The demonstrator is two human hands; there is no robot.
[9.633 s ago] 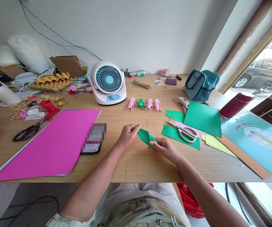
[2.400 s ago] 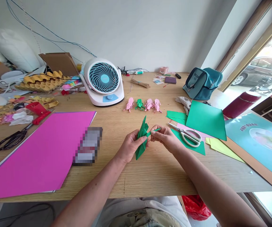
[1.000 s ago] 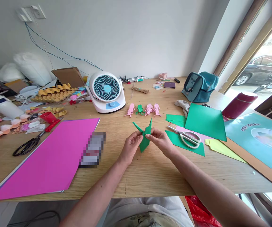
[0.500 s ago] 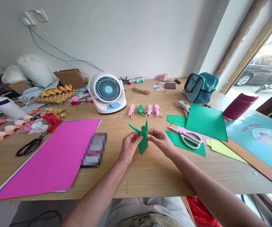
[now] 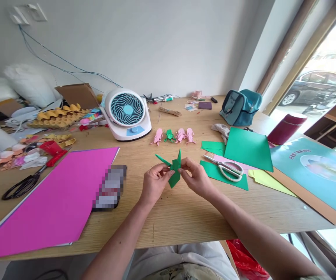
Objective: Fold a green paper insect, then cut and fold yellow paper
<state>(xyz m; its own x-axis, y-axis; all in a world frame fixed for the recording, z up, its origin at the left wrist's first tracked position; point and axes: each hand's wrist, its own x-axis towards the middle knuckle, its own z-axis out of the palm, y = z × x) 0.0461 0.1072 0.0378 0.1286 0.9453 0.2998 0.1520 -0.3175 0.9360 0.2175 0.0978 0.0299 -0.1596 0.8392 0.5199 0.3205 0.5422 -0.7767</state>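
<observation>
A partly folded green paper figure (image 5: pixel 173 171) with thin pointed flaps is held above the wooden table (image 5: pixel 185 210). My left hand (image 5: pixel 153 185) pinches its left side, fingers closed on the paper. My right hand (image 5: pixel 195 178) pinches its right side near the top. Behind them, a row of small folded paper frogs (image 5: pixel 173 135) stands on the table, three pink and one green.
White-handled scissors (image 5: pixel 225 168) lie on green paper sheets (image 5: pixel 248 147) to the right. A large magenta sheet (image 5: pixel 53 198) and a blurred dark object (image 5: pixel 109 186) lie to the left, black scissors (image 5: pixel 21 186) beyond. A small fan (image 5: pixel 125 112) and a teal bag (image 5: pixel 239 107) stand behind.
Both hands kept working the green figure, which went from a flat fold on the table to a lifted shape with pointed flaps. In the last second the hands barely shifted.
</observation>
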